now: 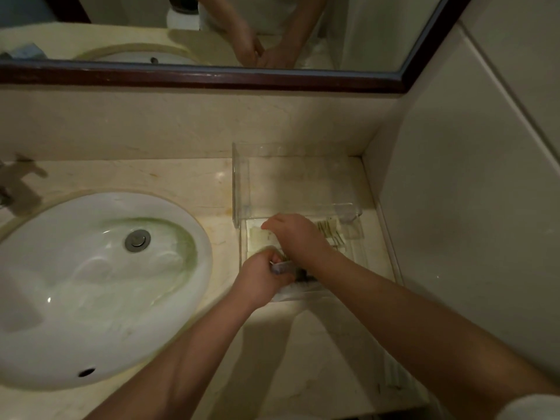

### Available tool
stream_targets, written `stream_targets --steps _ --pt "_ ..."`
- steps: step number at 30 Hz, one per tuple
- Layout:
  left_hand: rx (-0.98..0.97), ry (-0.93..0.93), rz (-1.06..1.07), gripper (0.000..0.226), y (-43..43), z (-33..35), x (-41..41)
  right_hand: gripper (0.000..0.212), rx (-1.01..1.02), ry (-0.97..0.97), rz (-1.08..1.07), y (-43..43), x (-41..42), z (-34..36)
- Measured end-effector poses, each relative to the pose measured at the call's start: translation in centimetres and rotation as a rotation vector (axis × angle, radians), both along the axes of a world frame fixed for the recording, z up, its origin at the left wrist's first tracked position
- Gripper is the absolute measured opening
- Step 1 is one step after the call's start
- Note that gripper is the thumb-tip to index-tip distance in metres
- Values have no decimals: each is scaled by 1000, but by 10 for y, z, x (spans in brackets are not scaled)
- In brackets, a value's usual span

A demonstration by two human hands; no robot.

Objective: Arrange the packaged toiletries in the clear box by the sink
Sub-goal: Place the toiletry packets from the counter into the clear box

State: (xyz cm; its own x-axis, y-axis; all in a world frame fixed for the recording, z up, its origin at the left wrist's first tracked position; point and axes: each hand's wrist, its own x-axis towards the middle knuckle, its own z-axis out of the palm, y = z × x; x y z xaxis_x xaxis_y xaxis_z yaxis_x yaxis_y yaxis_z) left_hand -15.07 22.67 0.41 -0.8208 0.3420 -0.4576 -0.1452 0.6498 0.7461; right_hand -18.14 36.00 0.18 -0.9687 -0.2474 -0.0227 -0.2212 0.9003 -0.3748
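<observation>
A clear box (353, 234) sits on the counter right of the sink, its clear lid (242, 183) swung up and back toward the wall. Inside lie pale packaged toiletries (330, 231) with green print, partly hidden by my hands. My left hand (260, 281) is at the box's front left corner, its fingers closed on a small flat packet (283, 267). My right hand (295, 237) reaches into the box with fingers curled down on the packets; what it grips is hidden.
A white oval sink (91, 286) with a metal drain (138, 240) fills the left side, with a tap (15, 183) at the far left. A dark-framed mirror (212, 77) runs along the back wall. A tiled wall (469, 207) closes the right side.
</observation>
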Motion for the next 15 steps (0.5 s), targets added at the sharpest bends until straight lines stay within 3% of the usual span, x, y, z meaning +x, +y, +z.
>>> stream_targets --steps 8,11,15 --pt "6 4 39 22 1 -2 1 33 72 91 -55 20 23 -5" --pt "16 28 75 6 2 -2 4 26 130 116 -97 25 22 -4" --pt "9 28 95 14 0 -6 5 16 175 139 -140 23 22 -4"
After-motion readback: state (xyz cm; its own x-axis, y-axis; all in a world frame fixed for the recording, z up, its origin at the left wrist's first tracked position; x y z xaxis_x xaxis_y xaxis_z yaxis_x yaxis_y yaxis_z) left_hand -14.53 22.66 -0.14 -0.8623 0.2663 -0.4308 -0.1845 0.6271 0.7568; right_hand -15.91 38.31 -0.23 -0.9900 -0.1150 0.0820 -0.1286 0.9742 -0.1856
